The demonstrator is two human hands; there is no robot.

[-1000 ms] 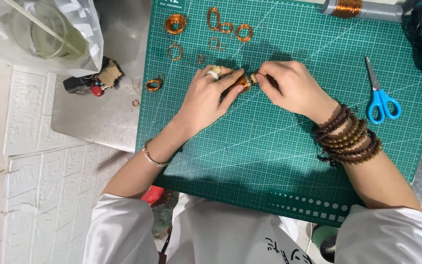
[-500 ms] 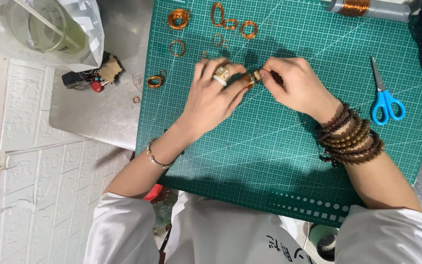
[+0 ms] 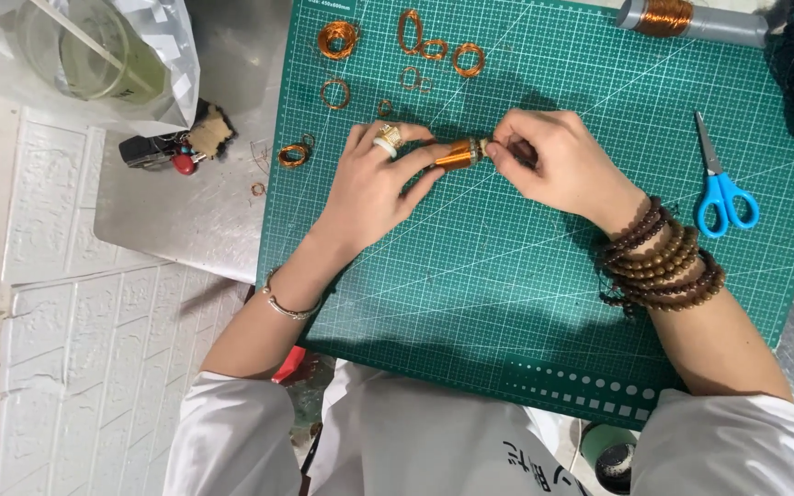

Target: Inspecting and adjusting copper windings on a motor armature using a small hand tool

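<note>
Two hands on one small coil of copper wire, near the middle of the green mat, raised just off it or resting on it: cannot tell which. Left hand pinching the coil's left end between thumb and fingers, closed on it, ring uppermost. Right hand closed at the coil's right end, fingertips on a pale tip there; whether gripping the coil itself or a loose wire end, cannot tell. Long axis of the coil lying nearly level, left to right, tilted slightly up toward the right hand. So: coil between the two grips, left hand's fingers reaching it from lower left, right hand's from the right, both equally near, both touching.

Beyond the hands, toward the far edge of the mat, several loose wire rings, well apart from the coil. Farther right, a wire spool at the mat's top edge. Blue scissors lying just right of the right hand, blades pointing away, untouched. Bead bracelets stacked on the right wrist. Off the mat to the left, keys and a plastic bag.
</note>
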